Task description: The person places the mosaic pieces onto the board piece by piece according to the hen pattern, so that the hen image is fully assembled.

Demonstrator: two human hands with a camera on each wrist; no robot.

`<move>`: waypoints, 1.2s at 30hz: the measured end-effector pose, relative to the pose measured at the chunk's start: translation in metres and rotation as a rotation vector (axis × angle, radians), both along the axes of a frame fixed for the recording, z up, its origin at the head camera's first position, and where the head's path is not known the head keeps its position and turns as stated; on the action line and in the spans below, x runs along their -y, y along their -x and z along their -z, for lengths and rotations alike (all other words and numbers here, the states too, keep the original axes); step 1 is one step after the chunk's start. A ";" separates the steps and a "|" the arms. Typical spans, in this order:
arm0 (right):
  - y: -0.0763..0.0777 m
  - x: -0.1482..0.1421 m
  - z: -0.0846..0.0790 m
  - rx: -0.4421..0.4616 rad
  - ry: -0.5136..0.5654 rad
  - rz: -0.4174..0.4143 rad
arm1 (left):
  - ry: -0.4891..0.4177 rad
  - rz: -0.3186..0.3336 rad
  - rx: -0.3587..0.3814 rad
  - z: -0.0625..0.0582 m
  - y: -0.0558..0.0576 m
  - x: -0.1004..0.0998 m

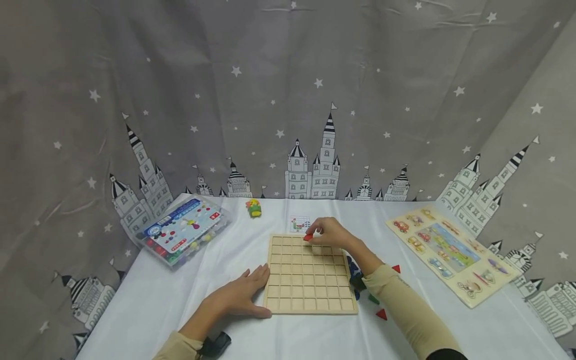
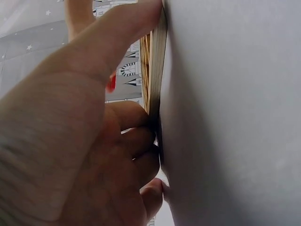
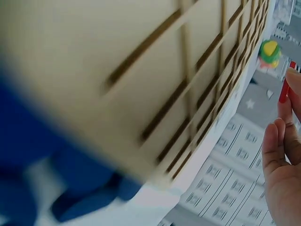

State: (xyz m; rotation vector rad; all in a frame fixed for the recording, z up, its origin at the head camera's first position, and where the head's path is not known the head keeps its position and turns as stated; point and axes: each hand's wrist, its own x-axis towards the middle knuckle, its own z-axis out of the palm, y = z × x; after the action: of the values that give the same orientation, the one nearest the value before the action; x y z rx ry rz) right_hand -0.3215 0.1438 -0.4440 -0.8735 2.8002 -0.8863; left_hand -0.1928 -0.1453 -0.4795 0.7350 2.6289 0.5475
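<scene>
Head view: pinches a red piece (image 1: 308, 237) with the right hand (image 1: 330, 233) over the far edge of the wooden grid board (image 1: 310, 304); rests the left hand (image 1: 243, 295), thumb and fingers parted, against the board's left edge. Best to brace lightly without nudging the board, and grip the piece by its edges. Find the board under the right hand and touching the left, with a picture card (image 1: 297, 224) just beyond it.

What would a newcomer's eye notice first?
Probably the wooden grid board on the white table, the left hand against its left edge. Near its far edge, the right hand pinches a small red piece. Behind the table, a castle-printed grey curtain rises.
</scene>
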 end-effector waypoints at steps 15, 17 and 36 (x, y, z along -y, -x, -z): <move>-0.001 0.056 0.004 0.060 -0.108 -0.075 | 0.006 -0.005 -0.009 -0.004 -0.003 -0.002; -0.001 0.058 0.007 0.083 -0.111 -0.066 | 0.008 -0.005 -0.008 -0.004 -0.003 -0.003; 0.008 0.060 0.013 0.123 -0.108 -0.148 | 0.011 -0.001 -0.026 -0.001 -0.004 -0.002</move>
State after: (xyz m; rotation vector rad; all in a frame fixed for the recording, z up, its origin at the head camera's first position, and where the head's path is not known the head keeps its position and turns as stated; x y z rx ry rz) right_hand -0.3299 0.0840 -0.4566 -0.9602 2.6128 -0.7331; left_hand -0.1884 -0.1436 -0.4786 0.7421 2.6547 0.5262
